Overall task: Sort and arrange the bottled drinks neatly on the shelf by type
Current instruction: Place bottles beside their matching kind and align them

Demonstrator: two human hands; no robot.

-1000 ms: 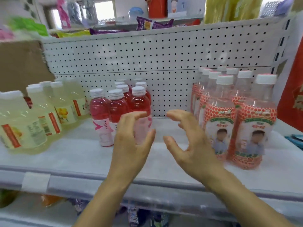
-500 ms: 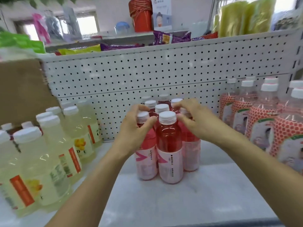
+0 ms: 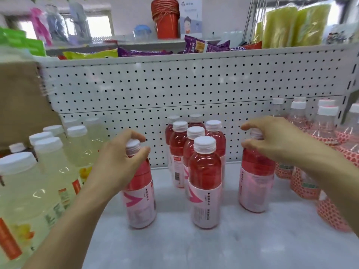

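Space has just opened round the red bunch (image 3: 205,177) on the shelf (image 3: 213,247): left hand (image 3: 118,162) grips one red bottle (image 3: 140,202) now at 9 o'clock, right hand (image 3: 272,140) grips a second red bottle (image 3: 254,189) at 3 o'clock, likely starting neat rows.

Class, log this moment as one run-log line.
left hand: grips left pink bottle by neck | right hand: grips right pink bottle by neck | both upright, flanking pink group
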